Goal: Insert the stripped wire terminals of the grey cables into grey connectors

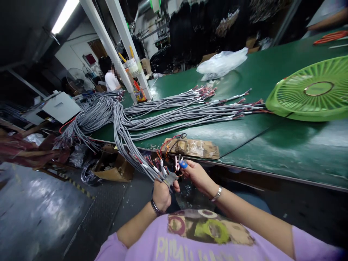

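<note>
My left hand is closed around the lower ends of a bunch of grey cables. White sleeves and thin, coloured wire ends stick up beyond the fingers. A grey patch, perhaps tape or a finger cover, shows at that hand's fingertips. Just right of these wires, my right hand is closed in a pinch. At its fingertips is a small round blue piece; I cannot tell whether it is held or worn. Pale slim tips and a thin wire show beside it, too small to make out.
More grey cables spread across the green table. A taped wooden block with red and black leads lies at the near edge. Beyond are a green fan, a clear plastic bag and white posts. A co-worker sits behind.
</note>
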Available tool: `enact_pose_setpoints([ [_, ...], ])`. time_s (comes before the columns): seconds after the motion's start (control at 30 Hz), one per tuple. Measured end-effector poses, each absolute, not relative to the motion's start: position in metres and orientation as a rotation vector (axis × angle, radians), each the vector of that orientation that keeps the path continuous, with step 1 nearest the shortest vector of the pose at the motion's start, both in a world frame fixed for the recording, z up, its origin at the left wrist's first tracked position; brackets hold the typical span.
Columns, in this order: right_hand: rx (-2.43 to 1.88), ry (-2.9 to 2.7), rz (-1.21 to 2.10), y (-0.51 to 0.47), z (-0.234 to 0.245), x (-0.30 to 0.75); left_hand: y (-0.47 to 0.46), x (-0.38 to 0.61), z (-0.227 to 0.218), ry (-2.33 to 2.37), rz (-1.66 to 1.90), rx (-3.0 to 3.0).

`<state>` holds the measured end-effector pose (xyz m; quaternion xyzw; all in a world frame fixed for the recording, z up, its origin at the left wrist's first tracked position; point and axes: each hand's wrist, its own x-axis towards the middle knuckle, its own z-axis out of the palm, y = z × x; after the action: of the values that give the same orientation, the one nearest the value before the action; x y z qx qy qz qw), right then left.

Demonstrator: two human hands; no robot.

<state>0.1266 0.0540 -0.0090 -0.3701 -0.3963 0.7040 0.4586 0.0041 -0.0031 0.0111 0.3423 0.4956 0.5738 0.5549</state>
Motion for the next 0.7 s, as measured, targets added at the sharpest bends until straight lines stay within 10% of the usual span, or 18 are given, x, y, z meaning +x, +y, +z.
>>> enact_pose_setpoints([
  [0.7,-0.729,-0.562,2.09,0.055,-0.018,0.117,-0.008,0.005,0.008,1.279,1.347,0.833],
])
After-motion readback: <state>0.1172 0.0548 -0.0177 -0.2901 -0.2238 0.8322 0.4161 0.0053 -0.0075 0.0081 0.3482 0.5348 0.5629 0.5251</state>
